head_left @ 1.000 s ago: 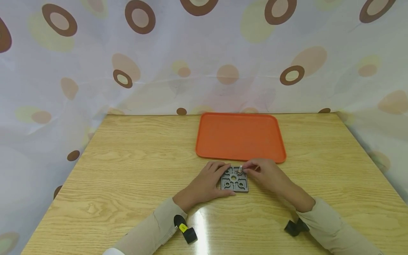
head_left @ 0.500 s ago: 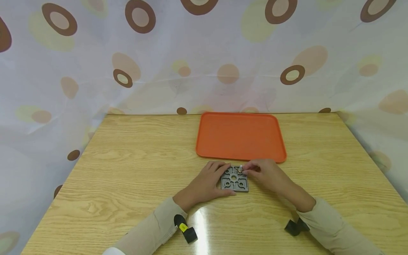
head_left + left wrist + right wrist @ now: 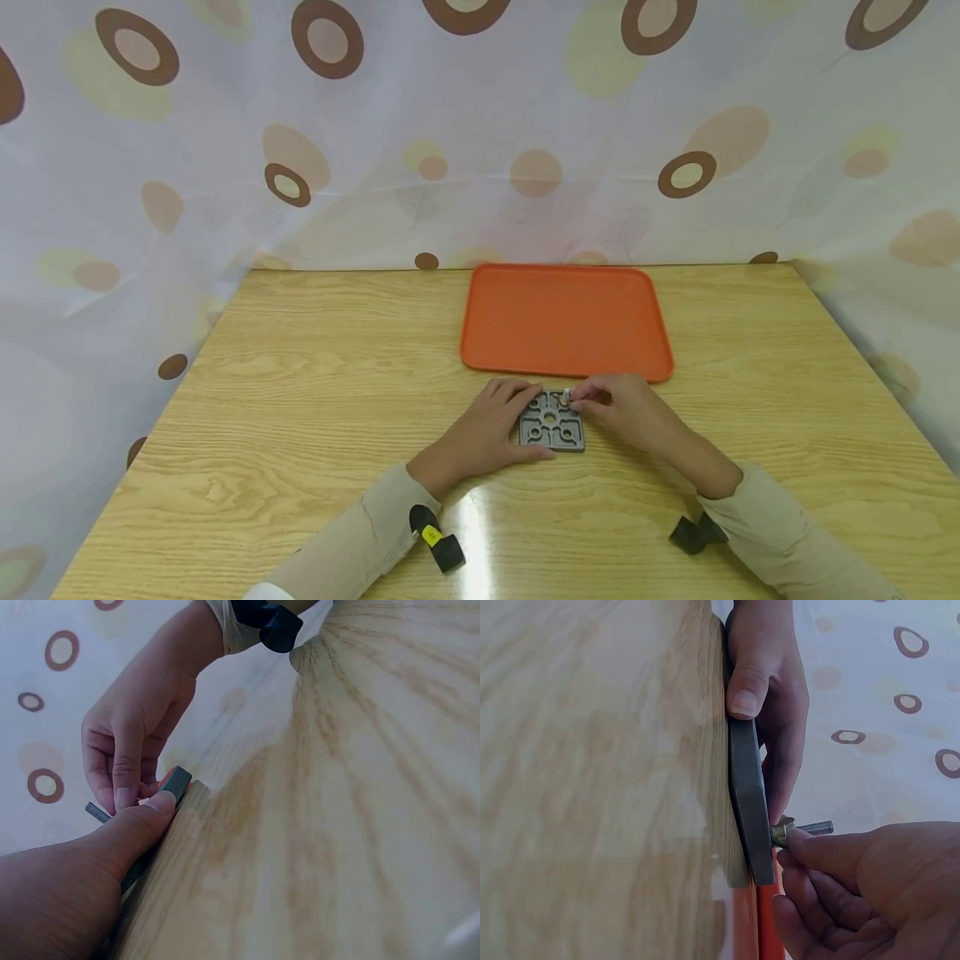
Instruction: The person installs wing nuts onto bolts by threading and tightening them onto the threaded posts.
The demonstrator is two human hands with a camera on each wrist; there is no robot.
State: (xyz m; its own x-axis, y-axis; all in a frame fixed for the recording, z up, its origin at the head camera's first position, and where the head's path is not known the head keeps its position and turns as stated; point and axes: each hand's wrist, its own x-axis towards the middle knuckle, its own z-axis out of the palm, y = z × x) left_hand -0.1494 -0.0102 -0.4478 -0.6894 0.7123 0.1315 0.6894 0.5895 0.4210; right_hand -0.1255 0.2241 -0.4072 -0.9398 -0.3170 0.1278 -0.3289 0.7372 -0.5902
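Observation:
A square grey metal plate [image 3: 551, 437] with raised ribs and round holes lies on the table. My left hand [image 3: 491, 429] holds it by its left side, the thumb at the near edge and the fingers at the far one. Out of the plate's far right corner stands a threaded bolt [image 3: 816, 828]. On the bolt sits a brass-coloured wing nut [image 3: 781, 829], close to the plate's face. My right hand [image 3: 630, 412] pinches this nut between thumb and index finger, partly covering it. In the left wrist view the plate [image 3: 177, 781] shows edge-on under the left thumb.
An orange tray [image 3: 566, 372] lies just beyond the plate and both hands. The wooden table [image 3: 315, 375] reaches back to a patterned curtain [image 3: 450, 100], which also hangs at both sides.
The fingers of my right hand and the wing nut have turned very slightly on the bolt. The plate and my left hand keep their place.

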